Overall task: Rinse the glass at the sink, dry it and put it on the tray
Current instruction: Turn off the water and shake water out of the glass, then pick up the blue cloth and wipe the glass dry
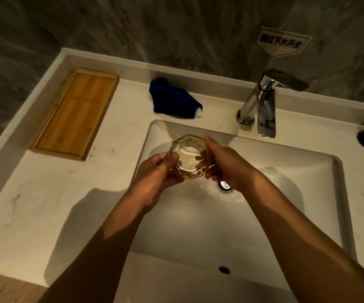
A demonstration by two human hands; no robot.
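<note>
- Nearest me, my two forearms reach out over the sink [253, 226].
- My left hand [154, 178] grips the faceted glass [187, 155] by its near-left side, thumb curled over the rim.
- My right hand [227, 165] holds the glass's right wall, fingers [200, 156] curled inside it.
- The glass hangs tilted above the sink, left of the drain [225, 186].
- Behind the sink: chrome faucet [262, 103], crumpled blue cloth [172, 99].
- Left of the sink, a wooden tray [76, 112] lies on the tabletop [23, 204].
</note>
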